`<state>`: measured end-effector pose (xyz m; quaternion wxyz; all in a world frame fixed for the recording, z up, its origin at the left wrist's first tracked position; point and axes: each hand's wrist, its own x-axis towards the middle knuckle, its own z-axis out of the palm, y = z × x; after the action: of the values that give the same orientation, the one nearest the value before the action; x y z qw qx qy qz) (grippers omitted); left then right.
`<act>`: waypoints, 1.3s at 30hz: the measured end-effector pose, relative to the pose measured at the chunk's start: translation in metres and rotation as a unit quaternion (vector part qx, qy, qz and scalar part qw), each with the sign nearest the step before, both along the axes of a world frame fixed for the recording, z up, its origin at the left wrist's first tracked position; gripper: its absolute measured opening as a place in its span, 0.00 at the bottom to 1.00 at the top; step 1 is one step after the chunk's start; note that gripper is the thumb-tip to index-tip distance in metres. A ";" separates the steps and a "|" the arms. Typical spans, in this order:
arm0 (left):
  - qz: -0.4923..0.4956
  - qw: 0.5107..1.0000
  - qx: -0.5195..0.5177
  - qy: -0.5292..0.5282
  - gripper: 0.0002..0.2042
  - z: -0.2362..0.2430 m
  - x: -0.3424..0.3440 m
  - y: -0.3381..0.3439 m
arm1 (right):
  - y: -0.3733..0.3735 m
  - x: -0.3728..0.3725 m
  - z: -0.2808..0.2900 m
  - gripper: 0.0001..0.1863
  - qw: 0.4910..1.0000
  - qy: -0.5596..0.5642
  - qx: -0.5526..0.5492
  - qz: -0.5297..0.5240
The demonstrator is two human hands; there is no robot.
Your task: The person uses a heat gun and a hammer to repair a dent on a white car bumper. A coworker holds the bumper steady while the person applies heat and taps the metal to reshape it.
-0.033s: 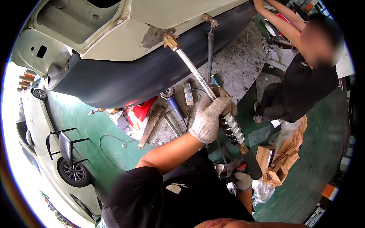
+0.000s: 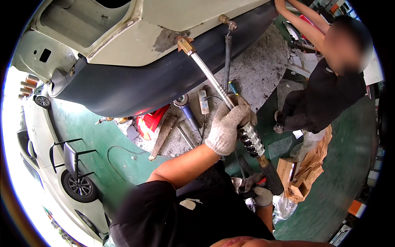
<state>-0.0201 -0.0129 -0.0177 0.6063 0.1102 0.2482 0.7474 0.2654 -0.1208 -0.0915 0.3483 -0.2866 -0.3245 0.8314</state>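
Note:
A slide hammer dent puller (image 2: pixel 212 78) slants from the car body to my waist. Its brass-coloured head and copper tip touch the pale body panel (image 2: pixel 173 24) at a bare grey patch. My left hand (image 2: pixel 230 127), in a knitted glove, wraps round the steel shaft at the front of the ribbed metal weight (image 2: pixel 250 140). Lower right, my gloved right hand (image 2: pixel 262 195) is closed on a black handle beside the tool's thick black rear end; a red part shows there, and some fingers are hidden. Right of the head, a rod-like clamp with a thick cable (image 2: pixel 227 53) hangs from the panel.
A co-worker (image 2: pixel 312 90) at the right reaches up to the car. Under the dark bumper (image 2: pixel 144 82) lie an angle grinder (image 2: pixel 187 111), a power strip (image 2: pixel 203 102) and a red cloth. Torn cardboard (image 2: pixel 310 164) is at the right; a black chair (image 2: pixel 71 160) and white car are at the left.

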 end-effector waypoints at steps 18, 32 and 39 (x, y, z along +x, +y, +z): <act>-0.270 0.841 0.375 -0.280 0.25 -0.013 -0.012 0.020 | 0.008 -0.008 0.031 0.17 0.756 -0.426 0.493 -0.058; -0.055 0.998 -0.007 -0.006 0.09 -0.018 0.009 0.001 | 0.002 0.015 -0.006 0.25 0.998 -0.045 -0.033 -0.040; -0.039 0.999 0.005 -0.030 0.09 -0.008 0.000 0.000 | 0.005 0.013 -0.008 0.25 0.998 -0.054 -0.012 -0.012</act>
<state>-0.0200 -0.0129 -0.0254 0.6418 0.1006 0.2214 0.7273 0.2786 -0.1155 -0.0996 0.3363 -0.3395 -0.3292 0.8144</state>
